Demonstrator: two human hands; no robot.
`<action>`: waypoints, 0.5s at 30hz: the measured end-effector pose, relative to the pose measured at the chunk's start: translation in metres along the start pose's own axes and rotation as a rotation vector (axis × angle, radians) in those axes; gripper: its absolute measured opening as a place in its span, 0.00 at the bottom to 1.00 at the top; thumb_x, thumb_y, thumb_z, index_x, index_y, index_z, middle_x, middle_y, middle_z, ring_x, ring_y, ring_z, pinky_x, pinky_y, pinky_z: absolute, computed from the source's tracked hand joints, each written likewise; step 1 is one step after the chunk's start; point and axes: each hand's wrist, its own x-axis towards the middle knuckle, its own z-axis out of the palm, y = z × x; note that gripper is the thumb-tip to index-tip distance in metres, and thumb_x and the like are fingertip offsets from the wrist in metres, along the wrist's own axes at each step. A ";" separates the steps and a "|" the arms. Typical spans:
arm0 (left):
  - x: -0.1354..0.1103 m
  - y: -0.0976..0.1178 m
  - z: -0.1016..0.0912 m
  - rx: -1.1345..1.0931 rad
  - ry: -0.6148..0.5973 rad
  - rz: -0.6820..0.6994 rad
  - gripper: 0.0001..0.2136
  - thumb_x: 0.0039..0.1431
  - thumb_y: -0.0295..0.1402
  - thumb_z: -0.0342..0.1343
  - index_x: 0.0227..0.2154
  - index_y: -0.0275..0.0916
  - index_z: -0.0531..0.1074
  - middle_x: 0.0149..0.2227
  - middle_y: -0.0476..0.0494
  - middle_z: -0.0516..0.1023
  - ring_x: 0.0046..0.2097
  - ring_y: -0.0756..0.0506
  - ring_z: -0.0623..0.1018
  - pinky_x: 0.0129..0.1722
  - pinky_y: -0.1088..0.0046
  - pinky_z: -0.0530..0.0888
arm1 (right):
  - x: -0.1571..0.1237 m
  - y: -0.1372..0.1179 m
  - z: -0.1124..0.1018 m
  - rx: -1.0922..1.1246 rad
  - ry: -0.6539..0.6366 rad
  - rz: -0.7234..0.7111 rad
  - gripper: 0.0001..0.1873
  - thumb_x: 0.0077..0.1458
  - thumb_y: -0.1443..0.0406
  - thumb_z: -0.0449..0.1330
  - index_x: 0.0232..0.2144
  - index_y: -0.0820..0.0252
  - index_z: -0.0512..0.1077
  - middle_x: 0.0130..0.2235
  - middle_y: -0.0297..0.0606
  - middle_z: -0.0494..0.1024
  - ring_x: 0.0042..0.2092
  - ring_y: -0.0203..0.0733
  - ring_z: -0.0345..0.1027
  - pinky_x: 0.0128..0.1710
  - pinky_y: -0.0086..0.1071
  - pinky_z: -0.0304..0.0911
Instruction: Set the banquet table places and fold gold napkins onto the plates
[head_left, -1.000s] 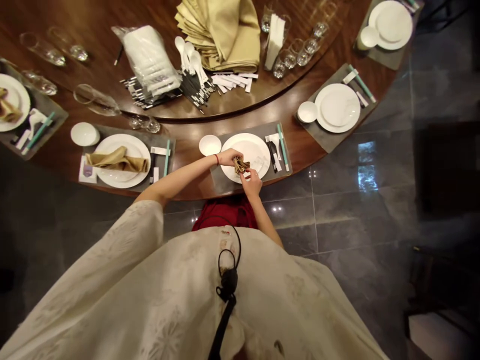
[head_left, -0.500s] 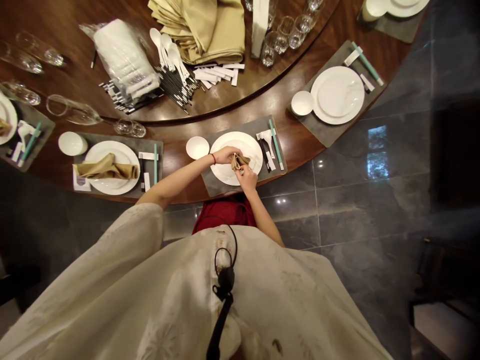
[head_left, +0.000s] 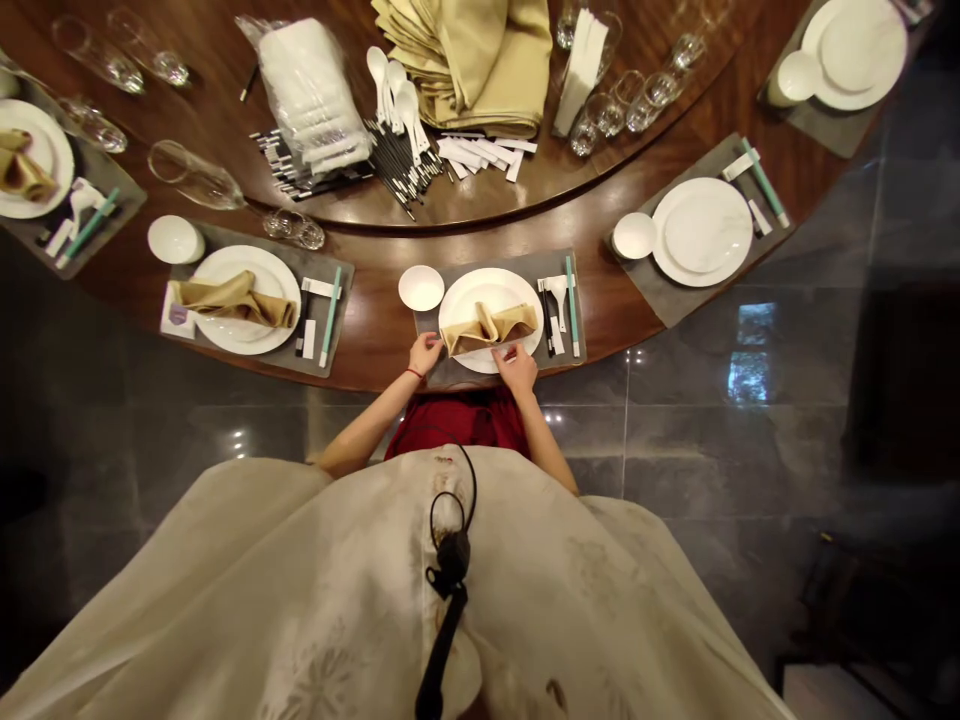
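A gold cloth napkin (head_left: 517,322), folded into a pleated shape with a raised middle fold, lies across the white plate (head_left: 491,281) straight in front of me. My left hand (head_left: 425,354) is at the plate's left side, its fingers pinched together at the napkin's left end. Over the plate's near rim, my right hand (head_left: 517,369) has its fingertips closed at the napkin's lower edge. A white bowl (head_left: 421,288) stands left of the plate. To the right are a white spoon (head_left: 558,297) and teal-wrapped chopsticks (head_left: 572,310) on the grey placemat (head_left: 457,376).
Left of me, another place setting has a folded gold napkin (head_left: 236,298). A plate (head_left: 703,232) and bowl (head_left: 634,236) stand to the right. The raised turntable holds stacked gold napkins (head_left: 495,70), spoons (head_left: 394,90), a plastic-wrapped white bundle (head_left: 315,95) and several glasses (head_left: 600,115).
The gathered napkin that both hands held over the plate now lies spread across it. My left hand has moved left and nearer me; my right hand has shifted slightly right. The view has shifted.
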 end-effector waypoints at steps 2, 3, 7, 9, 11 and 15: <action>-0.001 -0.002 0.009 -0.045 -0.059 -0.089 0.12 0.55 0.36 0.61 0.39 0.36 0.71 0.31 0.44 0.77 0.32 0.47 0.78 0.33 0.73 0.75 | 0.007 0.013 0.002 0.047 -0.046 0.111 0.18 0.59 0.49 0.58 0.33 0.58 0.73 0.31 0.40 0.81 0.36 0.44 0.75 0.38 0.30 0.63; 0.000 -0.001 0.012 -0.053 -0.066 -0.098 0.11 0.54 0.36 0.62 0.37 0.36 0.72 0.28 0.45 0.76 0.31 0.48 0.78 0.31 0.74 0.75 | 0.011 0.019 0.004 0.077 -0.075 0.169 0.18 0.61 0.51 0.57 0.32 0.59 0.73 0.29 0.40 0.80 0.35 0.44 0.76 0.38 0.30 0.64; 0.013 0.007 0.020 -0.038 0.011 0.005 0.08 0.48 0.33 0.64 0.28 0.37 0.70 0.24 0.48 0.74 0.30 0.48 0.75 0.33 0.75 0.73 | 0.028 0.030 0.013 0.204 -0.174 0.282 0.16 0.64 0.57 0.54 0.36 0.63 0.74 0.26 0.40 0.80 0.28 0.39 0.75 0.36 0.28 0.66; 0.019 0.011 0.022 -0.047 0.018 0.049 0.07 0.47 0.31 0.63 0.26 0.38 0.70 0.24 0.49 0.73 0.31 0.48 0.75 0.34 0.74 0.72 | 0.033 0.031 0.015 0.237 -0.191 0.296 0.14 0.64 0.60 0.54 0.37 0.64 0.74 0.27 0.40 0.81 0.27 0.38 0.75 0.34 0.28 0.67; 0.024 0.016 0.023 -0.071 -0.008 0.072 0.06 0.45 0.30 0.63 0.26 0.38 0.70 0.23 0.49 0.73 0.30 0.48 0.74 0.34 0.74 0.72 | 0.036 0.030 0.015 0.254 -0.192 0.313 0.12 0.64 0.62 0.54 0.37 0.64 0.74 0.29 0.40 0.82 0.26 0.37 0.75 0.33 0.27 0.67; 0.026 0.023 0.024 -0.077 -0.057 0.071 0.06 0.44 0.29 0.62 0.26 0.37 0.71 0.22 0.50 0.73 0.28 0.50 0.73 0.34 0.75 0.71 | 0.036 0.029 0.008 0.272 -0.183 0.352 0.12 0.63 0.63 0.55 0.36 0.64 0.75 0.29 0.41 0.82 0.25 0.36 0.74 0.29 0.26 0.67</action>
